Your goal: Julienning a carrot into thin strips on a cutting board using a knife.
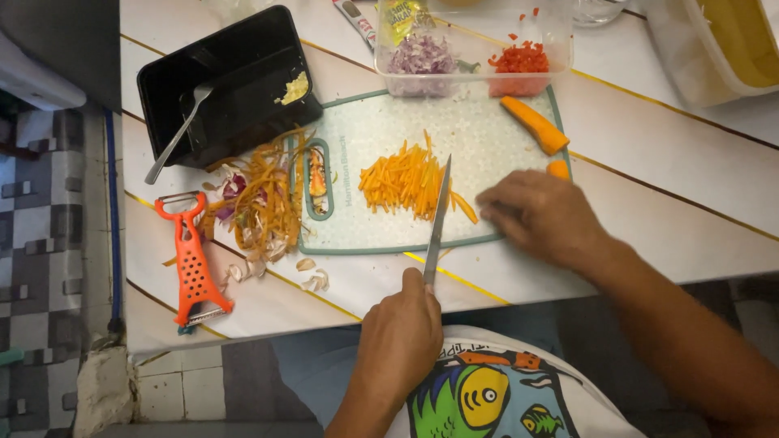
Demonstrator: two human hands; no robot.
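**Knife over the carrot sticks, fingers close by**

I see my left hand [399, 334] wrapped tight around the handle of a knife [437, 221], the blade running away from me with its tip at the right edge of the pile of carrot sticks [408, 180]. That pile sits mid-way across the pale cutting board [487, 130]. My right hand [540, 215] lies flat on the board's right part, fingers together and curled slightly, their tips just beside the last few sticks and near the blade.

What worries me: those fingertips are close to the edge, so a slip sideways on a rolling stick could catch them. The board's near edge lies close to the table's [649, 219] near side, so hard pressure there might shift it. Loose sticks could scatter left toward the peel heap [264, 203]. Further right, two carrot pieces [535, 126] wait; an orange peeler [192, 259] lies at the left.
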